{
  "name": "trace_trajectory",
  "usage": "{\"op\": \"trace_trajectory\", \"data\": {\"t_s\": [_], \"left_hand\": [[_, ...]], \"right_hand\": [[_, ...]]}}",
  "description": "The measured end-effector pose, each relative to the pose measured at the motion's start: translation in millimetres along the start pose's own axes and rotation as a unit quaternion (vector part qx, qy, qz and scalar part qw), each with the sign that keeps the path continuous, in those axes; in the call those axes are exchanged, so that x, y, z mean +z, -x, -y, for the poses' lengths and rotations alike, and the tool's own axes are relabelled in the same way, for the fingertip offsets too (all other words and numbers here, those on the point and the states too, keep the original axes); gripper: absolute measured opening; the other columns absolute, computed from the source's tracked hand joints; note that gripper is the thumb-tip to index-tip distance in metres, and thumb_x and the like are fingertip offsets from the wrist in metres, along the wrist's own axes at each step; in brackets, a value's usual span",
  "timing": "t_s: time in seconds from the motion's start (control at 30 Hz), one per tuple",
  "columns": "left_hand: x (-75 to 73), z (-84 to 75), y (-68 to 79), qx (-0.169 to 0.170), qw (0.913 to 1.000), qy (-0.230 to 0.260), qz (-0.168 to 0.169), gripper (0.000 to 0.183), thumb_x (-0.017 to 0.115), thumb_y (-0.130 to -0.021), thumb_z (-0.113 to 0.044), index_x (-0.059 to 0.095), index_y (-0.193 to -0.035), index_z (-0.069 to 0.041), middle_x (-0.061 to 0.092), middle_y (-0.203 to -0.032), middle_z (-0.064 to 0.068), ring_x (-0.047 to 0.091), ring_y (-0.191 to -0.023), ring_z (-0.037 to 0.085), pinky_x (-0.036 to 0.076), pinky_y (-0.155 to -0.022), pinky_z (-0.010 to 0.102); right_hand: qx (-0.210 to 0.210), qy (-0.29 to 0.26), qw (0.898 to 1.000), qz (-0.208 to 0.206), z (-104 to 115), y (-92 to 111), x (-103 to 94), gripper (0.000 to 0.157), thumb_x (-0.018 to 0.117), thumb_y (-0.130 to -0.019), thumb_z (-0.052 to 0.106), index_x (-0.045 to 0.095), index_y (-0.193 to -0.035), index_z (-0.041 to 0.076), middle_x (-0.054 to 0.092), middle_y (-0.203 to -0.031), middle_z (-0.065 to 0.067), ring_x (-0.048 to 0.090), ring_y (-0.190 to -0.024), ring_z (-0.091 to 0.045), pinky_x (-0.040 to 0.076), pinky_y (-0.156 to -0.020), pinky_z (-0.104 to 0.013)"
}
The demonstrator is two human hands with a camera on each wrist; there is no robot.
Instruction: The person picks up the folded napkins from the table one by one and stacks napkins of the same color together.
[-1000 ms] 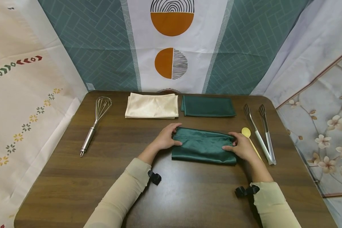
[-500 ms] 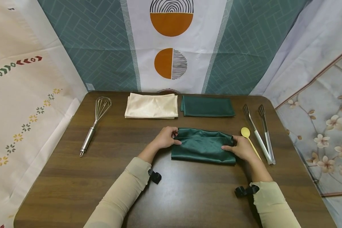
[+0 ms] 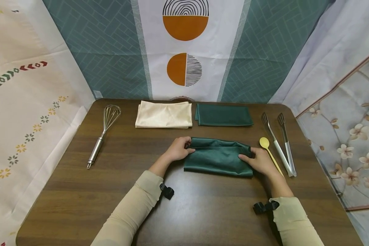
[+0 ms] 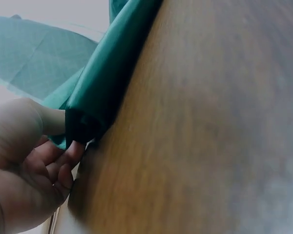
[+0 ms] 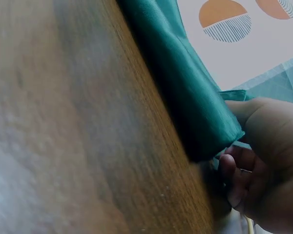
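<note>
A folded dark green satin cloth point(image 3: 216, 160) lies crosswise on the table in front of me, its far edge slightly puckered. At its left end my left hand point(image 3: 179, 149) pinches the far corner, thumb on top and fingers behind the edge. My right hand point(image 3: 260, 160) grips the opposite end, its thumb lying over the cloth's face. In the left wrist view the cloth's rolled near fold point(image 4: 102, 78) shows beside the thumb, with the other fingers curled beneath. The right wrist view shows the fold's thick rounded end point(image 5: 219, 131) close to the right thumb and fingers.
Along the back of the wooden table point(image 3: 135, 150) lie a folded cream cloth point(image 3: 163, 115) and another folded green cloth point(image 3: 224, 115). A whisk point(image 3: 102, 135) lies at the left. By my right hand are a yellow spoon point(image 3: 269, 150) and tongs point(image 3: 283, 147).
The cloth's far edge has been gathered slightly and now shows more of a puckered band. My left thumb has shifted a little away from me; both hands otherwise stay nearly in place.
</note>
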State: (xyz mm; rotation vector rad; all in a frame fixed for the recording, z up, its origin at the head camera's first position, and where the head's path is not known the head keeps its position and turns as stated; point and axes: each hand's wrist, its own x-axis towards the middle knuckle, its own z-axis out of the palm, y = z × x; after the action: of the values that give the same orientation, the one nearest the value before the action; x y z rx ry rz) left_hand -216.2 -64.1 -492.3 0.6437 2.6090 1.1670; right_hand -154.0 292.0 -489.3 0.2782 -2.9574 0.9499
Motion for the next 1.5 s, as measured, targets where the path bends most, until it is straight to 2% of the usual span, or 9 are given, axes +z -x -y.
{"op": "trace_trajectory", "data": {"t_s": [0.07, 0.17, 0.27, 0.8, 0.97, 1.1, 1.27, 1.37, 1.5], "left_hand": [[-0.3, -1.2, 1.0, -0.008, 0.9999, 0.005, -0.003, 0.021, 0.072, -0.096, -0.018, 0.056, -0.095, -0.005, 0.067, -0.100, 0.015, 0.062, -0.096, 0.030, 0.051, -0.087, 0.042], [-0.3, -2.3, 2.7, -0.022, 0.9996, 0.015, -0.003, 0.021, 0.069, -0.098, -0.019, 0.053, -0.098, -0.005, 0.067, -0.116, 0.021, 0.061, -0.118, 0.036, 0.050, -0.098, 0.048], [0.7, -2.2, 3.9, -0.029, 0.9993, 0.021, 0.005, 0.023, 0.067, -0.100, -0.020, 0.050, -0.097, -0.005, 0.066, -0.120, 0.023, 0.058, -0.124, 0.037, 0.048, -0.101, 0.050], [3.1, 1.7, 6.2, -0.033, 0.9991, 0.027, 0.005, 0.029, 0.065, -0.100, -0.021, 0.042, -0.091, -0.007, 0.065, -0.105, 0.017, 0.057, -0.124, 0.036, 0.047, -0.089, 0.044], [2.7, 2.0, 5.8, -0.033, 0.9987, 0.040, -0.001, 0.025, 0.065, -0.100, -0.019, 0.045, -0.094, -0.006, 0.060, -0.098, 0.013, 0.059, -0.106, 0.030, 0.042, -0.082, 0.041], [2.0, 1.8, 7.0, -0.042, 0.9978, 0.051, 0.002, 0.025, 0.066, -0.101, -0.021, 0.055, -0.110, -0.001, 0.063, -0.116, 0.017, 0.058, -0.116, 0.031, 0.047, -0.094, 0.043], [-1.7, 2.8, 9.1, -0.059, 0.9964, 0.060, 0.003, 0.053, 0.071, -0.097, -0.022, 0.054, -0.140, 0.004, 0.055, -0.142, 0.023, 0.050, -0.134, 0.038, 0.042, -0.110, 0.049], [-2.8, 4.5, 7.8, -0.063, 0.9951, 0.077, -0.002, 0.055, 0.073, -0.095, -0.018, 0.054, -0.141, 0.005, 0.056, -0.142, 0.023, 0.050, -0.134, 0.038, 0.041, -0.110, 0.048], [-1.6, 4.3, 5.7, -0.054, 0.9945, 0.089, -0.015, 0.044, 0.072, -0.095, -0.014, 0.062, -0.134, 0.003, 0.061, -0.135, 0.021, 0.054, -0.129, 0.036, 0.044, -0.108, 0.048]], "right_hand": [[-0.004, -0.005, 1.000, -0.004, 0.8, 1.0, 0.0, 0.048, 0.075, -0.093, 0.027, 0.039, -0.065, 0.011, 0.031, -0.061, 0.004, 0.033, -0.055, -0.015, 0.030, -0.056, -0.029], [-0.003, -0.009, 1.000, -0.005, 1.6, 2.1, 0.4, 0.048, 0.074, -0.094, 0.028, 0.039, -0.066, 0.011, 0.032, -0.061, 0.003, 0.033, -0.055, -0.015, 0.030, -0.056, -0.029], [0.002, -0.008, 1.000, -0.001, 1.8, 3.6, 1.0, 0.048, 0.073, -0.095, 0.028, 0.039, -0.066, 0.011, 0.032, -0.061, 0.003, 0.034, -0.056, -0.015, 0.030, -0.056, -0.029], [-0.005, -0.005, 1.000, 0.005, -1.9, 3.8, 4.1, 0.054, 0.075, -0.093, 0.031, 0.036, -0.060, 0.014, 0.031, -0.057, 0.006, 0.030, -0.052, -0.013, 0.028, -0.054, -0.028], [-0.004, -0.001, 1.000, 0.008, -0.4, 2.8, 3.7, 0.052, 0.071, -0.096, 0.033, 0.038, -0.061, 0.014, 0.032, -0.057, 0.005, 0.033, -0.052, -0.014, 0.029, -0.055, -0.028], [0.005, -0.018, 1.000, 0.016, -1.7, 3.1, 4.5, 0.048, 0.072, -0.095, 0.033, 0.042, -0.065, 0.013, 0.035, -0.059, 0.004, 0.035, -0.054, -0.014, 0.030, -0.056, -0.029], [0.006, -0.043, 0.999, 0.026, -1.8, 1.6, 3.5, 0.045, 0.080, -0.089, 0.032, 0.044, -0.072, 0.011, 0.035, -0.063, 0.003, 0.032, -0.054, -0.013, 0.027, -0.056, -0.028], [-0.005, -0.047, 0.999, 0.022, -2.2, 0.4, 2.5, 0.042, 0.081, -0.088, 0.027, 0.046, -0.072, 0.010, 0.036, -0.063, 0.003, 0.034, -0.054, -0.013, 0.028, -0.055, -0.028], [-0.008, -0.046, 0.999, 0.012, -2.6, 1.3, 0.6, 0.032, 0.077, -0.092, 0.022, 0.053, -0.075, 0.010, 0.043, -0.063, 0.002, 0.042, -0.056, -0.015, 0.034, -0.056, -0.029]]}}
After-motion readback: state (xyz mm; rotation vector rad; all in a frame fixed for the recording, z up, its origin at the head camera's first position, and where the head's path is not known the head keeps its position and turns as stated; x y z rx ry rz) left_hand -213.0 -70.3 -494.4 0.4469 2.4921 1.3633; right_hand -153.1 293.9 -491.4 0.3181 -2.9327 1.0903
